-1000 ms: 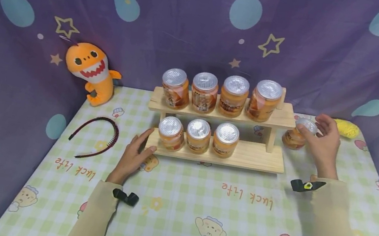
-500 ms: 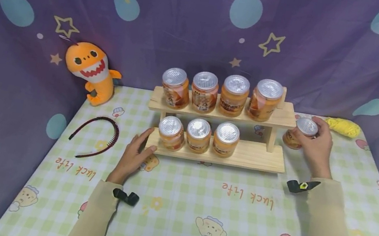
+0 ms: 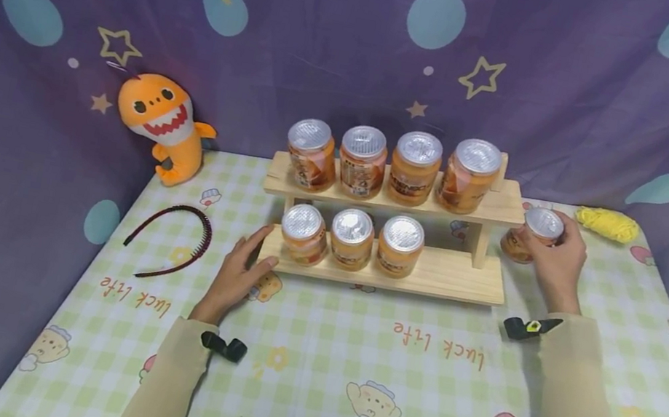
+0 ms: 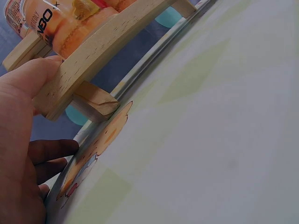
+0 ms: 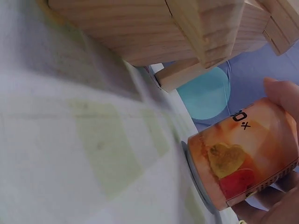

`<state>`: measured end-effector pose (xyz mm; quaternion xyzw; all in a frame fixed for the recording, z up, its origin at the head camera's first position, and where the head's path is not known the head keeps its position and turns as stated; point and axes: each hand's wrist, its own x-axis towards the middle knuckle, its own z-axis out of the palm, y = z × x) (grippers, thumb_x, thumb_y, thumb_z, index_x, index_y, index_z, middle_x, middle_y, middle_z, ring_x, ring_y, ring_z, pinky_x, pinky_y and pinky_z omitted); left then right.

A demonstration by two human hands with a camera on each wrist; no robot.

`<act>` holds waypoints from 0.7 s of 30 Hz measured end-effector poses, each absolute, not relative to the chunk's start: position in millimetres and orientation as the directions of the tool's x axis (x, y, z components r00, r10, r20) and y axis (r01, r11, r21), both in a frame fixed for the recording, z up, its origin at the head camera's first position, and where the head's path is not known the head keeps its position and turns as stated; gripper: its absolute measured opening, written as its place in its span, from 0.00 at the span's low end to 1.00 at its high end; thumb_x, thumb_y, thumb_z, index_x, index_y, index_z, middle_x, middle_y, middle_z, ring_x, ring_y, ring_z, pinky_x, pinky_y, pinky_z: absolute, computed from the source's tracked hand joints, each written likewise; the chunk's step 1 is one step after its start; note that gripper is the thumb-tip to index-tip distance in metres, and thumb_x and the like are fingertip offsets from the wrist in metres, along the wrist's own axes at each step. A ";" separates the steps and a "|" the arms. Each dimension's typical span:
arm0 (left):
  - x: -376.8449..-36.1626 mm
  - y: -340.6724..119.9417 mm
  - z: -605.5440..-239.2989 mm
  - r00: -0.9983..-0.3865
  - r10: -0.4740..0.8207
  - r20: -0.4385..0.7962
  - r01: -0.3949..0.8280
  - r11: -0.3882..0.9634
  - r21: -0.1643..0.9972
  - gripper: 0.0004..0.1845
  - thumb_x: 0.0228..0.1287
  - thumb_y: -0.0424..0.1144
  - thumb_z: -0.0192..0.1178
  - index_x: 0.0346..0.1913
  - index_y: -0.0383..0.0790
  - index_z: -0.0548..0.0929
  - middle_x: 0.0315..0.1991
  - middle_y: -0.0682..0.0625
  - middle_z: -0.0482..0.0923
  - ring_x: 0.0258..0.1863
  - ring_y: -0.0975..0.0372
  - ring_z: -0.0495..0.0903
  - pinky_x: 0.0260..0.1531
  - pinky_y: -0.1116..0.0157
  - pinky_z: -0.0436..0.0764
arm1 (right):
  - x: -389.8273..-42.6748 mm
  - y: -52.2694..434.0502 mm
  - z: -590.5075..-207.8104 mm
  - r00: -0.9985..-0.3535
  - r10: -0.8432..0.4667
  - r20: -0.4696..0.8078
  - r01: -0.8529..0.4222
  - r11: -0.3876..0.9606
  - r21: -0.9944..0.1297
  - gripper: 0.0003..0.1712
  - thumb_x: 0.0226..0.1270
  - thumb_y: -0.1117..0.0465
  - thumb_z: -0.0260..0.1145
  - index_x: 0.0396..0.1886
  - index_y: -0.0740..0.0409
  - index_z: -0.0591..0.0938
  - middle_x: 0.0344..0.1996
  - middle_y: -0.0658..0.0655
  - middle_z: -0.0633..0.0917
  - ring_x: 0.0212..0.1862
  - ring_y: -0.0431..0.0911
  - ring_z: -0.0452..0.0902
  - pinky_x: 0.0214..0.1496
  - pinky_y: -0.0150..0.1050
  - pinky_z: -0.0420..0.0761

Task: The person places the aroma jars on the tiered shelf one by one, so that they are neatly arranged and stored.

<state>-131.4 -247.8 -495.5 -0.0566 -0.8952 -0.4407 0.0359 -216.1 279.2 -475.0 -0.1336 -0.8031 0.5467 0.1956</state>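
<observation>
The right hand [image 3: 555, 256] has its grip closed around an orange can [image 3: 529, 234], which stands on the tabletop [image 3: 345, 380] just right of the wooden rack [image 3: 390, 271]. The left hand [image 3: 237, 273] touches the rack's left end with relaxed fingers.

My right hand [image 3: 555, 256], open beside the jar [image 3: 532, 234] a second ago, has closed its fingers [image 3: 534, 243] round it.

pale matt wood rack [image 3: 494, 207], shiny foil-lidded glossy can [image 3: 532, 234], smooth tablecloth [image 3: 349, 358]
</observation>
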 end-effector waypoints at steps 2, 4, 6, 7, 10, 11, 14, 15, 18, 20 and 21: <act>-131.7 -248.1 -495.6 -0.990 0.073 0.118 0.138 0.602 0.786 0.34 0.71 0.48 0.59 0.78 0.54 0.62 0.77 0.44 0.64 0.78 0.44 0.58 0.81 0.44 0.41 | -216.9 278.6 -474.9 -0.880 0.441 0.175 -0.007 0.356 -0.934 0.37 0.54 0.57 0.79 0.64 0.56 0.78 0.51 0.43 0.81 0.50 0.29 0.74 0.53 0.24 0.73; -131.7 -248.5 -495.8 -0.990 0.075 0.122 0.142 0.600 0.787 0.34 0.71 0.47 0.60 0.77 0.54 0.62 0.76 0.44 0.64 0.78 0.44 0.59 0.82 0.44 0.41 | -217.0 277.9 -474.5 -0.873 0.458 0.171 -0.007 0.338 -0.941 0.36 0.52 0.58 0.80 0.63 0.55 0.79 0.50 0.42 0.82 0.50 0.29 0.74 0.54 0.23 0.73; -132.1 -248.3 -496.6 -0.989 0.077 0.125 0.146 0.597 0.789 0.34 0.71 0.47 0.60 0.77 0.53 0.63 0.76 0.44 0.65 0.78 0.45 0.59 0.82 0.44 0.41 | -216.3 278.2 -475.2 -0.865 0.474 0.165 -0.005 0.321 -0.947 0.36 0.51 0.58 0.81 0.62 0.53 0.80 0.49 0.41 0.82 0.51 0.30 0.75 0.54 0.23 0.74; -132.3 -248.2 -496.7 -0.989 0.080 0.126 0.148 0.597 0.788 0.34 0.71 0.46 0.60 0.77 0.53 0.63 0.76 0.44 0.64 0.78 0.45 0.59 0.82 0.44 0.41 | -215.9 278.5 -475.6 -0.862 0.481 0.161 -0.003 0.314 -0.949 0.36 0.50 0.58 0.81 0.62 0.52 0.80 0.49 0.40 0.82 0.51 0.30 0.75 0.54 0.23 0.74; -132.5 -247.8 -496.5 -0.988 0.082 0.129 0.152 0.596 0.789 0.34 0.71 0.46 0.60 0.77 0.53 0.63 0.76 0.44 0.64 0.78 0.46 0.60 0.82 0.44 0.41 | -214.5 279.4 -476.0 -0.855 0.494 0.157 -0.006 0.295 -0.956 0.36 0.49 0.58 0.82 0.61 0.51 0.81 0.48 0.38 0.81 0.52 0.31 0.75 0.54 0.23 0.74; -132.7 -247.7 -496.3 -0.988 0.083 0.128 0.152 0.596 0.788 0.34 0.71 0.46 0.60 0.77 0.53 0.63 0.77 0.45 0.64 0.78 0.46 0.60 0.82 0.44 0.41 | -214.1 280.0 -475.9 -0.853 0.498 0.156 -0.005 0.292 -0.956 0.36 0.49 0.58 0.82 0.60 0.51 0.81 0.48 0.38 0.81 0.52 0.31 0.76 0.54 0.23 0.74; -131.9 -247.7 -495.0 -0.990 0.077 0.118 0.141 0.595 0.791 0.34 0.72 0.47 0.60 0.77 0.54 0.63 0.77 0.45 0.64 0.78 0.45 0.58 0.82 0.45 0.41 | -212.5 281.5 -473.6 -0.850 0.507 0.145 0.003 0.279 -0.960 0.37 0.49 0.57 0.82 0.61 0.50 0.81 0.49 0.39 0.81 0.52 0.31 0.76 0.54 0.22 0.75; -131.7 -247.7 -494.8 -0.990 0.075 0.117 0.139 0.594 0.792 0.34 0.71 0.47 0.60 0.77 0.54 0.63 0.77 0.45 0.64 0.78 0.45 0.59 0.82 0.45 0.41 | -212.0 281.8 -472.0 -0.848 0.511 0.143 0.004 0.275 -0.961 0.37 0.49 0.57 0.82 0.62 0.50 0.81 0.50 0.39 0.81 0.52 0.32 0.76 0.53 0.22 0.75; -131.1 -247.5 -494.1 -0.990 0.071 0.120 0.139 0.595 0.791 0.35 0.71 0.46 0.61 0.77 0.53 0.63 0.76 0.44 0.64 0.78 0.45 0.59 0.82 0.45 0.40 | -210.1 283.8 -465.6 -0.847 0.521 0.106 0.030 0.246 -0.969 0.39 0.49 0.57 0.82 0.64 0.49 0.80 0.52 0.40 0.81 0.53 0.32 0.75 0.52 0.21 0.75; -131.3 -247.2 -494.4 -0.989 0.072 0.126 0.144 0.594 0.791 0.35 0.70 0.45 0.61 0.77 0.51 0.63 0.76 0.43 0.65 0.78 0.45 0.60 0.82 0.44 0.40 | -208.3 284.7 -460.5 -0.847 0.526 0.080 0.051 0.229 -0.972 0.40 0.49 0.56 0.82 0.65 0.48 0.79 0.53 0.41 0.81 0.53 0.33 0.74 0.51 0.20 0.74; -131.4 -247.2 -494.6 -0.989 0.072 0.130 0.147 0.595 0.790 0.35 0.70 0.45 0.61 0.77 0.51 0.63 0.76 0.43 0.65 0.77 0.45 0.60 0.82 0.44 0.41 | -207.4 285.1 -458.4 -0.847 0.526 0.074 0.054 0.224 -0.973 0.40 0.49 0.56 0.82 0.65 0.48 0.79 0.53 0.41 0.80 0.54 0.33 0.74 0.50 0.20 0.74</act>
